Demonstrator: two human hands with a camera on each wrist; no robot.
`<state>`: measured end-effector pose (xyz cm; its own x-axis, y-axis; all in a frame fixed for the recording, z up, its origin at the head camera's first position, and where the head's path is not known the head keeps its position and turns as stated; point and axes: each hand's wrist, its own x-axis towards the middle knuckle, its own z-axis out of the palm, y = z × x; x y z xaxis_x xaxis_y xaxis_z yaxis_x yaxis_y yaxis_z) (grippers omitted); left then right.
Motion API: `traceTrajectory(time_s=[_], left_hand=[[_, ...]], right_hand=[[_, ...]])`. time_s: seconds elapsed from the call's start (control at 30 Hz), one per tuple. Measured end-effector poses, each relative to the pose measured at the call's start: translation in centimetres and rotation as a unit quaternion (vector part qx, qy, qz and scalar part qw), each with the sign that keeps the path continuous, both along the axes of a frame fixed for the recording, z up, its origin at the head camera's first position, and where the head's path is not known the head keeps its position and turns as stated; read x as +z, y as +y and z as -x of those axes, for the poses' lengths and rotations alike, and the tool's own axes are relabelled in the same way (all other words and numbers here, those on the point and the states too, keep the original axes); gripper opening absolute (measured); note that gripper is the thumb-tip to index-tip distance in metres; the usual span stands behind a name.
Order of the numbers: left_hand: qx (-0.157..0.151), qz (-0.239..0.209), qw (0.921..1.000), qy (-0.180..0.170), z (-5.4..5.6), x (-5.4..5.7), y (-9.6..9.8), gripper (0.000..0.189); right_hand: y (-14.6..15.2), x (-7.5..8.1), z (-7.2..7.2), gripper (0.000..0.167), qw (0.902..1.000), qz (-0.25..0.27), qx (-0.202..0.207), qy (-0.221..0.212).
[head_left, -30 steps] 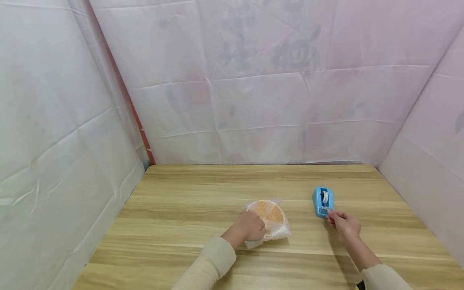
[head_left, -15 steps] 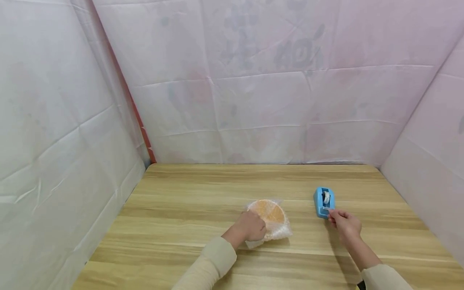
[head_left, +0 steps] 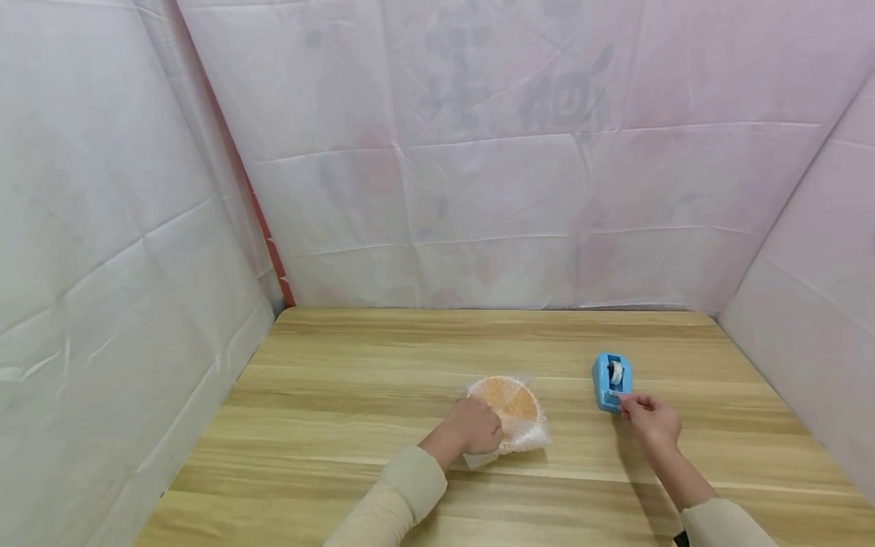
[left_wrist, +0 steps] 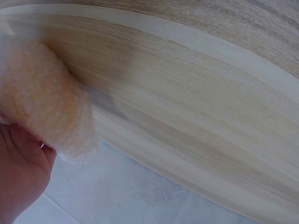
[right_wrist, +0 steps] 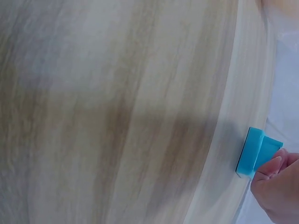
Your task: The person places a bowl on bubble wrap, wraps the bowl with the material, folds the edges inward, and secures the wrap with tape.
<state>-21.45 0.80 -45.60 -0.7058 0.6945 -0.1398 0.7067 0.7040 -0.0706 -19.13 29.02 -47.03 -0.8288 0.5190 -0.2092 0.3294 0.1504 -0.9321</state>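
Note:
In the head view, my left hand point(head_left: 472, 430) lies on the near left part of a round orange item point(head_left: 509, 399) covered in bubble wrap point(head_left: 526, 437). Its fingers are curled on the wrap, and the fingertips are hidden. The left wrist view shows the wrapped item point(left_wrist: 46, 98) upright beside the thumb side of that hand point(left_wrist: 23, 168). To the right stands a blue tape dispenser point(head_left: 601, 384) with a roll of tape point(head_left: 616, 373) in it. At its near end, my right hand point(head_left: 652, 422) pinches the tape end between thumb and finger. The right wrist view has the dispenser point(right_wrist: 254, 151) just beyond the fingertips.
Everything rests on a wood-grain table point(head_left: 355, 357). Pale, creased sheets hang behind it point(head_left: 478, 190) and along both sides. A red strip point(head_left: 273, 258) runs down the back left corner. Bare tabletop lies between the wrapped item and the dispenser.
Both hands keep their hold. The whole head view has shifted very slightly, and the right hand stays at the dispenser's near end.

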Motion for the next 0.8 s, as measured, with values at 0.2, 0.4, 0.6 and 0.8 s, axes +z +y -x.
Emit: traceTrajectory(time_s=[0.2,0.4,0.6,0.8], left_hand=[[-0.004,-0.004,1.0000,0.002,0.02,-0.01,0.02,0.041],[-0.009,0.000,0.9999,0.013,0.07,-0.12,0.00,0.043],[-0.008,-0.015,0.9998,0.012,0.19,-0.30,-0.11,0.044],[-0.011,-0.018,0.9996,0.016,0.17,-0.29,-0.25,0.044]], right_hand=[[-0.44,0.12,-0.26,0.022,0.9963,-0.085,0.013,-0.002],[-0.20,-0.14,-0.36,0.024,0.9992,-0.026,0.025,-0.020],[-0.13,-0.22,-0.28,0.015,0.9945,0.102,0.001,-0.024],[-0.54,0.01,-0.36,0.023,0.9805,0.194,-0.011,-0.029]])
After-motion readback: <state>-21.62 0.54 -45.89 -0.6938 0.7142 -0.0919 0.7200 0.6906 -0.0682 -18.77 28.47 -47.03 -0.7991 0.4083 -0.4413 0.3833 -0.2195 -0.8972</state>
